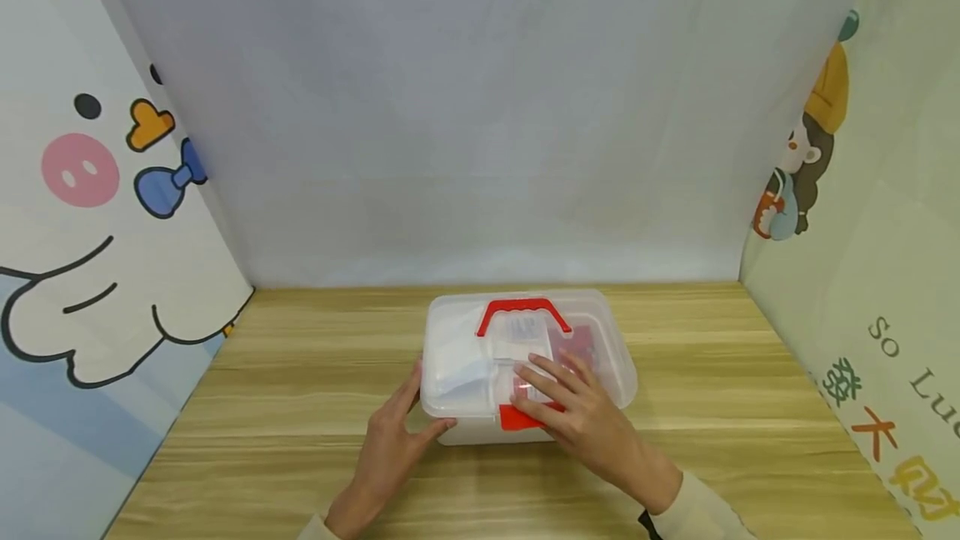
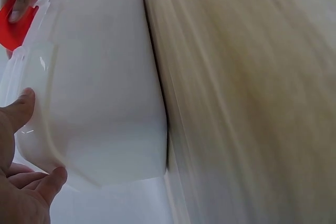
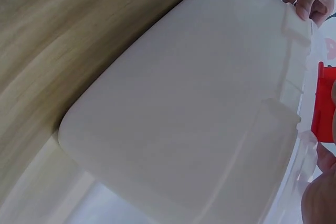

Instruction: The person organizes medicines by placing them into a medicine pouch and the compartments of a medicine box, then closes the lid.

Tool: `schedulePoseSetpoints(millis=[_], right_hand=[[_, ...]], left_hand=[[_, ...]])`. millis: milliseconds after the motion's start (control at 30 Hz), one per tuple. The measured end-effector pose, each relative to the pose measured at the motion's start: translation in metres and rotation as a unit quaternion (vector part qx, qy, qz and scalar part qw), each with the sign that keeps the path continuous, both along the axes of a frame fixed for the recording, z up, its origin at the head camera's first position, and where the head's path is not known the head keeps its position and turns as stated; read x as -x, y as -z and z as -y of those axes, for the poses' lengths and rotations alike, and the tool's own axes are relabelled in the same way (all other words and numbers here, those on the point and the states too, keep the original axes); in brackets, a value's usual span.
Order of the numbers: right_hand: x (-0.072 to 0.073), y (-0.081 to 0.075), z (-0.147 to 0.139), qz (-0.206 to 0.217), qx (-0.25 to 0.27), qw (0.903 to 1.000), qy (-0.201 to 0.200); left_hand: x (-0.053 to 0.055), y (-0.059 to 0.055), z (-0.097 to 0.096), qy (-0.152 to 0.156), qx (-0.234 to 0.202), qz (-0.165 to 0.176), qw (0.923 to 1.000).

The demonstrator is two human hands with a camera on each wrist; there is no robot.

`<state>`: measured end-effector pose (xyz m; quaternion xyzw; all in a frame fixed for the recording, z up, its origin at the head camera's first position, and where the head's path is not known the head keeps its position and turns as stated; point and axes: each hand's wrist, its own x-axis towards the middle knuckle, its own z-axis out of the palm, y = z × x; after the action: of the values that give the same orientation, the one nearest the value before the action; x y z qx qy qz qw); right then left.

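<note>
A clear plastic storage box [image 1: 465,432] with a translucent lid [image 1: 457,340] stands on the table. On top of the lid lies a red carry handle [image 1: 521,305], and a red latch [image 1: 517,418] sits at the front edge. My left hand [image 1: 390,444] grips the front left corner, thumb on the front and fingers along the left side. Over the front of the lid, my right hand [image 1: 581,411] spreads its fingers; in the left wrist view its thumb and fingers pinch the red latch [image 2: 11,30], which sticks outward. White and red contents show dimly through the lid.
The wood-grain table [image 1: 300,407] extends on both sides of the box. A pale grey curtain [image 1: 480,123] closes off the back. Printed cartoon panels stand at left [image 1: 90,290] and right [image 1: 847,257].
</note>
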<state>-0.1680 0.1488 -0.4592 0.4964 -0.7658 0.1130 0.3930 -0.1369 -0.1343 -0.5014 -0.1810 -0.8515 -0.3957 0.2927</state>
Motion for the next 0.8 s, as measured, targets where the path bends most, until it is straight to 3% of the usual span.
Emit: schedulePoseSetpoints(millis=[367,567,800], right_hand=[[-0.004,0.007,0.0,0.005,-0.007,0.9999,0.012],[-0.009,0.011,0.0,0.031,-0.028,0.9987,0.029],[-0.009,0.006,0.007,0.047,0.005,0.997,0.061]], left_hand=[[-0.002,0.0,-0.001,-0.005,-0.001,0.018,0.9998],[-0.004,-0.002,-0.002,-0.001,-0.012,0.034,0.9993],[-0.006,-0.006,-0.004,-0.003,-0.044,0.065,0.9969]])
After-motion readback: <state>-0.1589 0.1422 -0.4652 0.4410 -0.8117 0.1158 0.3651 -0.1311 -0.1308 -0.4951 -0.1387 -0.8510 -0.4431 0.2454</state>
